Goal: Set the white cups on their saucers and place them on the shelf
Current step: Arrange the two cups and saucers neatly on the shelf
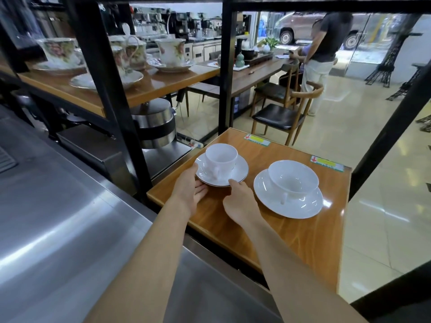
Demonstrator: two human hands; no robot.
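A small white cup (221, 157) stands upright on a gold-rimmed white saucer (241, 170) at the left of the wooden shelf board (303, 231). My left hand (191, 190) grips the saucer's left rim, fingers underneath. The near rim is pinched by my right hand (240, 201). To the right, a wider white cup (292, 180) sits on a larger white saucer (310, 207), untouched, its handle facing me.
Black metal frame posts (225, 66) flank the board. A higher wooden shelf (144, 89) at the left carries several floral cups on saucers. A steel counter (58, 217) lies at my left. Beyond are chairs (279, 115) and a standing person (321, 54).
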